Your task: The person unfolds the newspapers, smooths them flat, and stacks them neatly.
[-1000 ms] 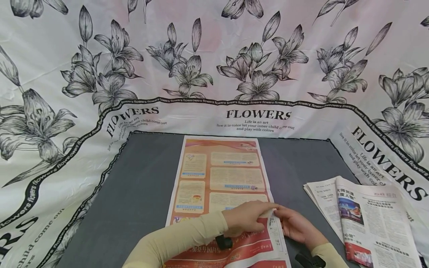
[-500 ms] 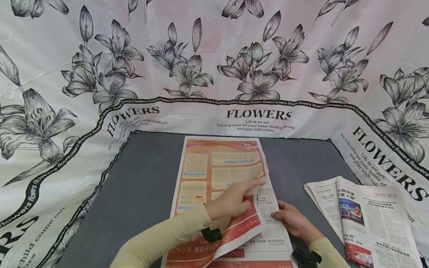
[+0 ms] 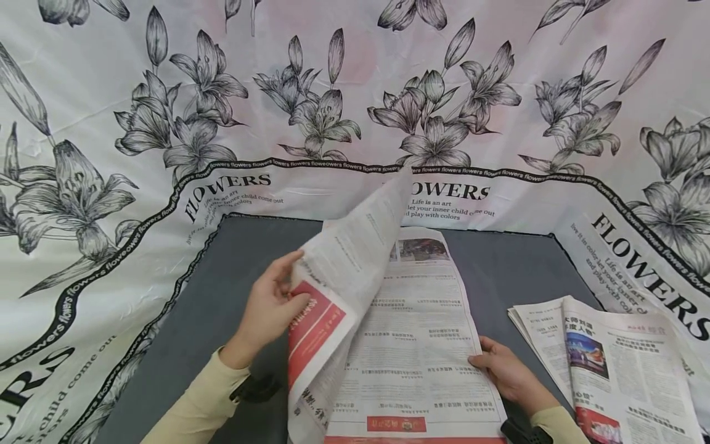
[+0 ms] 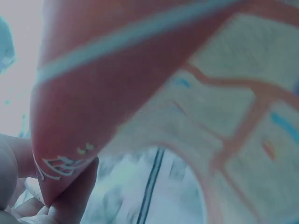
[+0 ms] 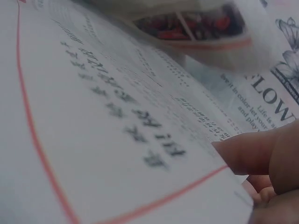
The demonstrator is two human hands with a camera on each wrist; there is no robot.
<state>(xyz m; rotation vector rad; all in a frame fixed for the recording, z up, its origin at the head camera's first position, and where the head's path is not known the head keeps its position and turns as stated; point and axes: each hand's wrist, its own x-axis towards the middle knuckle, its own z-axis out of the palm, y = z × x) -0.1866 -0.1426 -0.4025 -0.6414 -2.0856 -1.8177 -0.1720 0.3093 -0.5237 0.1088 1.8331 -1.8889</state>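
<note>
My left hand pinches the edge of a lifted newspaper page, which stands up and curls over the left half of the paper. In the left wrist view the fingers and thumb close on a red printed corner of that page. Beneath it lies the newspaper, its white text side showing, with a red block near the bottom. At its right edge my right hand pinches the paper between thumb and fingers. The right wrist view shows this thumb on the sheet beside a thin red line.
A stack of folded newspapers lies at the right side of the dark grey table top. White cloth printed with flowers and lettering rises behind the table and along both sides.
My left hand has swung from the paper's right side to the left, lifting and turning the orange page with it. My right hand slid slightly down the right edge.
</note>
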